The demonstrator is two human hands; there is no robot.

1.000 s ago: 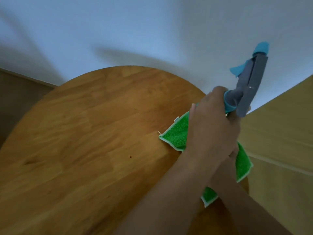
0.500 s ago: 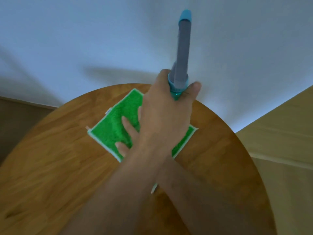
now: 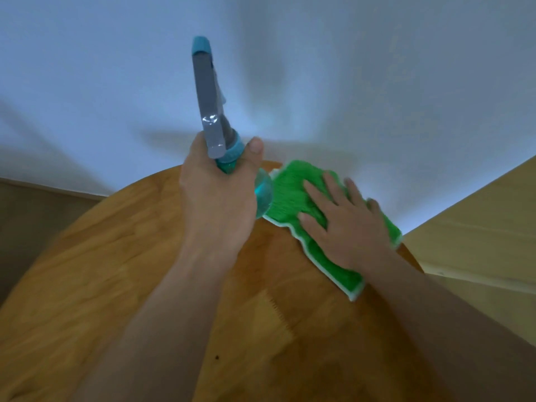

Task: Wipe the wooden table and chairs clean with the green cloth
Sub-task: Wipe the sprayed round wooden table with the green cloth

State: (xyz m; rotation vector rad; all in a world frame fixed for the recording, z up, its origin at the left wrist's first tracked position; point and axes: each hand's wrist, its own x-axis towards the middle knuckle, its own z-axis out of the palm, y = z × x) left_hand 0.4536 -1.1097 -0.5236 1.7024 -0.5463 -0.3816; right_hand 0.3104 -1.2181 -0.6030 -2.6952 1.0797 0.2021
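The round wooden table (image 3: 116, 271) fills the lower part of the head view. The green cloth (image 3: 290, 195), edged in white, lies flat on the table near its far right rim. My right hand (image 3: 345, 227) presses down on the cloth with fingers spread. My left hand (image 3: 217, 204) is held above the table just left of the cloth, wrapped around the neck of a spray bottle (image 3: 208, 111) with a grey head and teal nozzle pointing up and away. No chair is visible.
A white wall (image 3: 348, 82) rises directly behind the table's far edge. Pale wooden floor (image 3: 478, 227) shows to the right of the table and darker floor (image 3: 34, 213) to the left.
The cloth and my right hand slid from the table's right edge to the far middle, then back to the far right rim. My left hand kept the bottle, its head swinging upright.
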